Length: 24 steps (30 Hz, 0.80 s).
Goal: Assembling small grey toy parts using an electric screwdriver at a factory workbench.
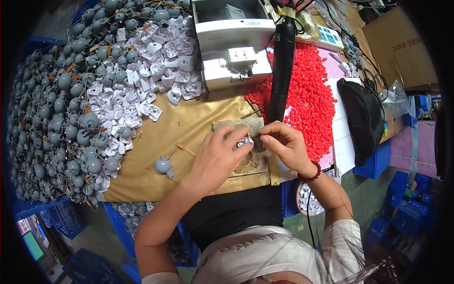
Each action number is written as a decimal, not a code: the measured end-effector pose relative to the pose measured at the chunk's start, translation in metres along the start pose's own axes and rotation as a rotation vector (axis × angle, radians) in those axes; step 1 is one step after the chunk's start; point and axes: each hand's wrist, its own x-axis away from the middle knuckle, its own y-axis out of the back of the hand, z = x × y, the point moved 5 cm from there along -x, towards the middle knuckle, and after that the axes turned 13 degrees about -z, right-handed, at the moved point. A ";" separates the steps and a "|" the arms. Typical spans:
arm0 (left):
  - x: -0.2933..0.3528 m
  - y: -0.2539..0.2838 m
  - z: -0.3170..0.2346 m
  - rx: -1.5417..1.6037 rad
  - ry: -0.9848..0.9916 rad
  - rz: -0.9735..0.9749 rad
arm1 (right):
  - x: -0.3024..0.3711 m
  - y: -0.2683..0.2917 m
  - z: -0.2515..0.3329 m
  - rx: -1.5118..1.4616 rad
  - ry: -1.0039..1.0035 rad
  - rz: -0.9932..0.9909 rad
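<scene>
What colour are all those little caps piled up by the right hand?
Bright red caps, clearest in the head view.

A small white moulded plastic piece (245,141) sits pinched between the fingertips of the left hand (217,158) and the right hand (285,144); it is pale, glossy and irregular in outline, with ribbed or recessed detail on its face; most of it is hidden by the fingers, so its tilt cannot be told; it is held just above a flat, worn metal plate (257,125) lying on the brown-papered tabletop (189,128), directly in front of the person.
</scene>
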 end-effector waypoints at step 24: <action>0.078 0.077 0.038 -0.327 0.579 -0.233 | 0.005 -0.043 0.014 0.776 1.048 0.188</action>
